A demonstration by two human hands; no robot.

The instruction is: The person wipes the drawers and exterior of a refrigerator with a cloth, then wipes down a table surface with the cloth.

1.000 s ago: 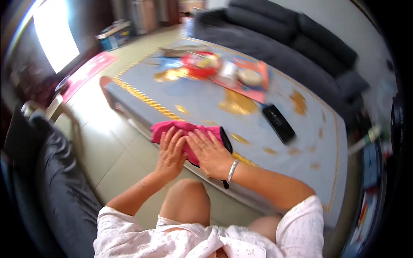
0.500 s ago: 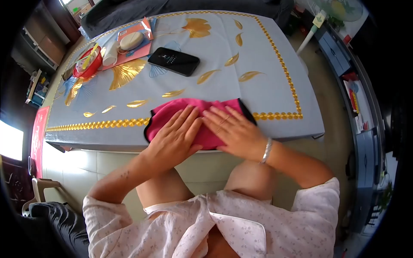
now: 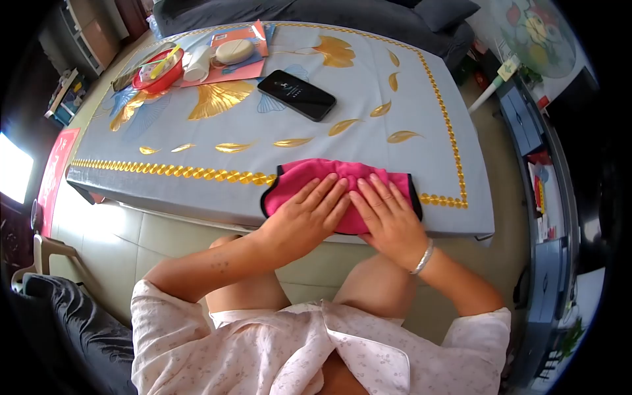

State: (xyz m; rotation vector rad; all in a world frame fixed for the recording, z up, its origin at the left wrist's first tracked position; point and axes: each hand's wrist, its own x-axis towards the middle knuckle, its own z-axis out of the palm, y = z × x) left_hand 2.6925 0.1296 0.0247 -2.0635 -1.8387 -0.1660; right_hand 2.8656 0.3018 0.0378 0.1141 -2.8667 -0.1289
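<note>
A pink cloth piece with black edging (image 3: pixel 296 172) lies at the near edge of the covered table (image 3: pixel 217 172), partly over its gold chain border. My left hand (image 3: pixel 306 214) rests flat on the left-middle of the cloth, fingers stretched out. Flat on its right part is my right hand (image 3: pixel 388 214), a silver bracelet at the wrist and its fingers spread a little. The fingertips of both hands point inward and come close together. Neither hand grips anything. The palms hide part of the cloth.
Beyond the cloth lies a black phone (image 3: pixel 297 95). Farther left are a red basket (image 3: pixel 158 72), a white cup (image 3: pixel 197 64), an oval beige object (image 3: pixel 234 51) and orange-red sheets (image 3: pixel 253 68). A dark sofa (image 3: pixel 296 12) stands behind the table, a cabinet (image 3: pixel 550 276) at the right.
The view has swung and steadied. The cloth, bunched narrower a second ago, now shows wider and flatter under both hands, which stay on it with fingers extended.
</note>
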